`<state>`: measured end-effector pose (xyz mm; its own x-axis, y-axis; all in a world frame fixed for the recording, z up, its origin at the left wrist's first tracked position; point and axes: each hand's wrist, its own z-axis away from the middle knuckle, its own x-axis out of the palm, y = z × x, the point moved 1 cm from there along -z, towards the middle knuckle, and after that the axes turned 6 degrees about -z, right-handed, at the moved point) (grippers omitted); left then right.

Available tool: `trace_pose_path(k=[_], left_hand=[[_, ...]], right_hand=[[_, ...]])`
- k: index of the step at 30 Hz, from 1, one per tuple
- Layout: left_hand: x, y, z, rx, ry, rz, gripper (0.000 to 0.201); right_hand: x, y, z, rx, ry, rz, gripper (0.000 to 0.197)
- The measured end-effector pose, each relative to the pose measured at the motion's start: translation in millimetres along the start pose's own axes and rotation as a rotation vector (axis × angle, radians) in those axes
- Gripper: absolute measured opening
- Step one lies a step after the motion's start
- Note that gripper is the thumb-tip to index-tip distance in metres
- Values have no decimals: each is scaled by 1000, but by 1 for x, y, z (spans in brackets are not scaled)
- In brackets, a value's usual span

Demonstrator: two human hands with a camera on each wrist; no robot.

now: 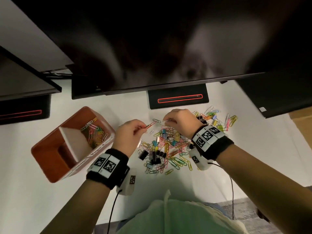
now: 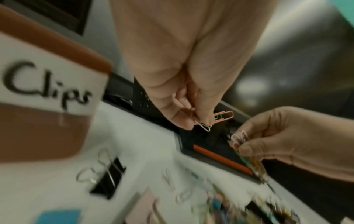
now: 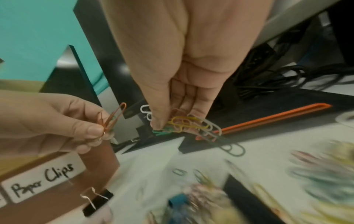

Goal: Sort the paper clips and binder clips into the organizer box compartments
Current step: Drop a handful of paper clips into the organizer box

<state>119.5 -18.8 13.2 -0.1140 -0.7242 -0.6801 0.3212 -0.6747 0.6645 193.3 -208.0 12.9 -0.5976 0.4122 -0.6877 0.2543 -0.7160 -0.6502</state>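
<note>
while both hands hover over the pile of clips [image 1: 166, 146] on the white table [image 1: 33, 191], we see the left hand [image 1: 128, 134] pinching an orange paper clip [image 1: 149, 126] between thumb and fingertips, a small white clip caught in the same grip. we see the right hand [image 1: 179, 120] on the far side of that pile, its fingers curled tight round a bunch of paper clips [image 3: 188, 125], yellow, green and white ones, tangled together. we spot one loose white clip [image 1: 156, 120] lying on the table between the two hands. left of the pile stands the organizer box [image 1: 50, 173], brown, with a label reading "paper clips" [image 3: 43, 181]; its far compartment holds colored paper clips [image 1: 94, 132]. black binder clips [image 1: 154, 157] sit at the near edge of the pile, and a monitor base [image 1: 179, 98] with a red outline lies beyond it.
</note>
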Motion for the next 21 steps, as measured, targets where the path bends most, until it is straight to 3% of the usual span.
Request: trace_pose_path(k=[6, 9, 13, 17, 21], left_hand=[[-80, -19, 39, -141, 188, 164, 9], [-114, -42, 50, -256, 293, 105, 8], [-132, -74, 52, -367, 318, 153, 6], [-135, -84, 53, -355, 312, 63, 23], [-126, -66, 58, -238, 340, 116, 23]], right_hand=[[9, -88, -23, -226, 52, -132, 20], [26, -140, -44, -311, 51, -179, 19], [61, -190, -73, -284, 5, -245, 23], [78, -192, -81, -193, -57, -299, 33], [60, -157, -67, -205, 14, -355, 24]])
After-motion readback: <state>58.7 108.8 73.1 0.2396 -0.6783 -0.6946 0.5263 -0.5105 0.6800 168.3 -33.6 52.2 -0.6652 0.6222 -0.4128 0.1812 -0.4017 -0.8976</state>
